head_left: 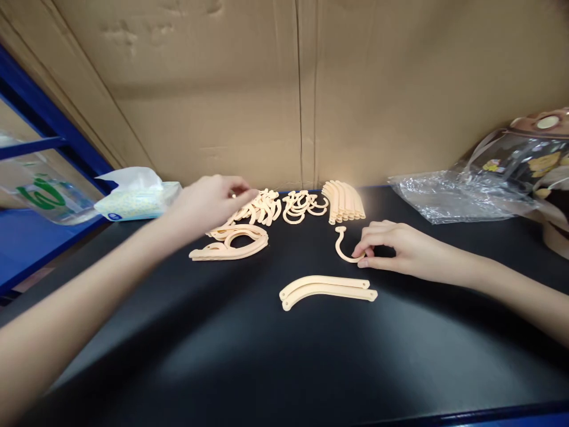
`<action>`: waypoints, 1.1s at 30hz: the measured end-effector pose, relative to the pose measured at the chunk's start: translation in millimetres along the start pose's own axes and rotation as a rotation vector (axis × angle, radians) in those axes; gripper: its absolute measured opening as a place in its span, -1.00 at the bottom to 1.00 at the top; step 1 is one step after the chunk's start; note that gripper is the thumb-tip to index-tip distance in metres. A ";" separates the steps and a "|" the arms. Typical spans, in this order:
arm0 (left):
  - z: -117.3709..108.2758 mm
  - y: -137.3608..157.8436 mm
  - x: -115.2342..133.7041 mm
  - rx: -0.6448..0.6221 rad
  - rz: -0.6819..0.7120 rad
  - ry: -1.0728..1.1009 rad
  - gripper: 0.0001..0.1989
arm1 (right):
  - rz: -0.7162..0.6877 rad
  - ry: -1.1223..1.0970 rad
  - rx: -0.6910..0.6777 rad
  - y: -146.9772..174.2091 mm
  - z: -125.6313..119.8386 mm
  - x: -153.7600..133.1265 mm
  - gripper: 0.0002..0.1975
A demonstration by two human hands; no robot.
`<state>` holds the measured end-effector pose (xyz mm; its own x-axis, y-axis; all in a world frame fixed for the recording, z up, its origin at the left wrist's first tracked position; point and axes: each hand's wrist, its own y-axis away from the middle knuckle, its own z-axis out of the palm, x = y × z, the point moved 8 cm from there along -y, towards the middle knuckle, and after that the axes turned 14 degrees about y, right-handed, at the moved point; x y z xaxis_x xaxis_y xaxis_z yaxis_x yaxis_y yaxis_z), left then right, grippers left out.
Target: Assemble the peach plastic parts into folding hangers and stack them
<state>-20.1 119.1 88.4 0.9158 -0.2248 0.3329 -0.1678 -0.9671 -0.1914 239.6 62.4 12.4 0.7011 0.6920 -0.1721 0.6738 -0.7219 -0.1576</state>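
My right hand (391, 246) pinches one end of a beige plastic hook (341, 246), which rests on the black table. My left hand (217, 201) is over a pile of small curved beige pieces (267, 207). Its thumb and finger come together there, and whatever is between them cannot be made out. Below this hand lie several assembled beige pieces, stacked like folded hangers (231, 254). Two long curved arms (329, 286) lie side by side in front of my right hand.
More hooks (300, 204) are heaped at the back middle, beside a stack of long curved arms (344, 201). A tissue pack (137, 198) stands at the left. Crumpled clear plastic (462, 196) and a transparent bag (533, 157) are at the right. A cardboard wall (222, 89) rises behind.
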 end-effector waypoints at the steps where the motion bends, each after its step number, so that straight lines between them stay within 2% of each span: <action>1: -1.8 -9.6 -17.2 -0.063 -0.110 -0.042 -0.54 | 0.002 -0.004 -0.003 0.3 -0.5 0.0 -0.75; 4: 3.7 -24.1 -53.5 -0.231 -0.247 -0.052 -0.48 | 0.003 -0.013 -0.011 1.1 -1.8 -0.3 -0.75; 7: 20.7 -20.5 -77.7 -0.370 -0.319 0.008 -0.40 | 0.009 -0.014 -0.013 1.4 -2.2 0.0 -0.75; 11: 31.1 -11.6 -94.6 -0.404 -0.363 0.038 -0.40 | 0.009 -0.006 -0.008 0.7 -1.9 -1.0 -0.75; 18: 28.2 -11.1 -99.2 -0.392 -0.365 0.088 -0.45 | 0.015 -0.006 -0.007 1.1 -2.0 -2.8 -0.73; 26: 30.9 -19.4 -105.0 -0.374 -0.357 0.045 -0.55 | 0.030 -0.011 -0.018 1.2 -2.3 -3.0 -0.72; 33: 26.1 -11.9 -90.5 -0.355 -0.299 0.087 -0.60 | 0.016 -0.019 -0.020 1.3 -2.4 -5.2 -0.72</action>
<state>-91.5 154.1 36.4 0.9117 0.0749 0.4040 -0.0300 -0.9685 0.2473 237.4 57.8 15.4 0.7074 0.6799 -0.1933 0.6672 -0.7325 -0.1350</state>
